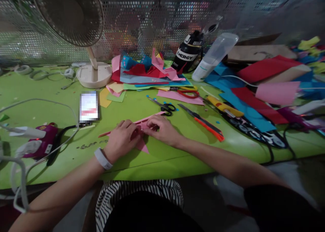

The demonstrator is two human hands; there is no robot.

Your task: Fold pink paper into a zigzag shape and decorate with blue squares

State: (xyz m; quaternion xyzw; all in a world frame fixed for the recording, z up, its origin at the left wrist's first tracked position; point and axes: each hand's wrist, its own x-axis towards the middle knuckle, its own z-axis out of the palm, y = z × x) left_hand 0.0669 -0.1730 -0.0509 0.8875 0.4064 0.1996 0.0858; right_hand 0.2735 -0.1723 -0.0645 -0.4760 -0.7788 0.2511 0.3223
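A folded pink paper piece (142, 146) lies on the green table (175, 162) near its front edge, with one pointed tip toward me. My left hand (122, 139), a white band on its wrist, has its fingers curled on the paper's left part. From the right, my right hand (164, 129) pinches the same paper with thumb and fingertips close together. A long thin pink strip (152, 116) shows just behind both hands. The paper's middle is partly hidden by my fingers.
Black-handled scissors (166, 107) and an orange cutter (208, 127) lie to the right. A phone (88, 107), purple power strip (44, 140) and cables are left. Behind stand a fan (93, 73), coloured paper (147, 78), a black bottle (186, 54) and a clear bottle (214, 56).
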